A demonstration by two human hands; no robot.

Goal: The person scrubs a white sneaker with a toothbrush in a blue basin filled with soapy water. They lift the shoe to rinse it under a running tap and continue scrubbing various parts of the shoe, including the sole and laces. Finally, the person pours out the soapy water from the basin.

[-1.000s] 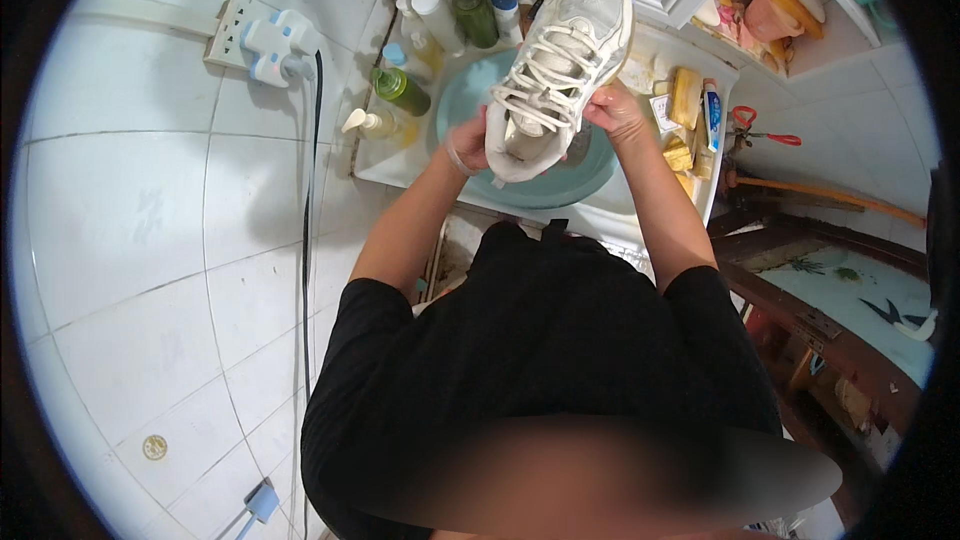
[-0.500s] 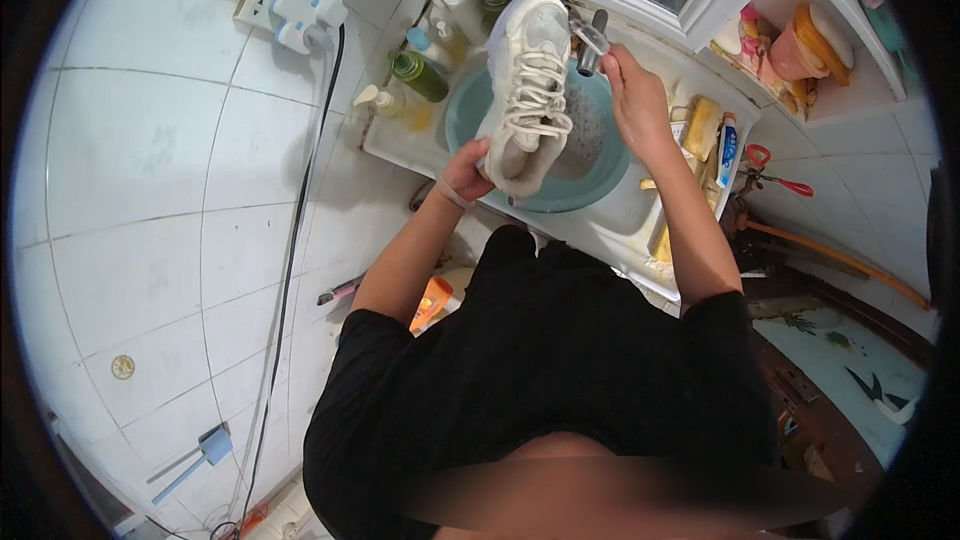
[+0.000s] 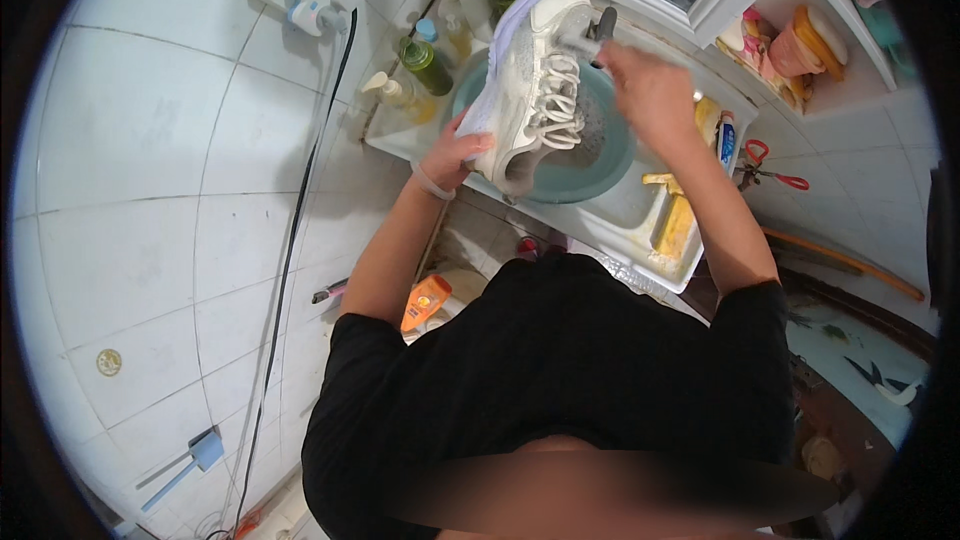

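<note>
Your left hand [image 3: 455, 152] grips a white lace-up shoe [image 3: 515, 105] near the heel, thumb along its side. Your right hand [image 3: 648, 90] is closed around a clear tool [image 3: 577, 44], blurred, by the toe. The shoe tilts above a teal basin [image 3: 585, 185] in a white sink [image 3: 622, 214]; green bottle [image 3: 425, 67] at left. Expect a fairly light shoe, heavier if soaked: pliable upper, firmer lilac-edged sole, probably slippery when wet, not fragile. The heel and sole edge should give the steadiest hold.
</note>
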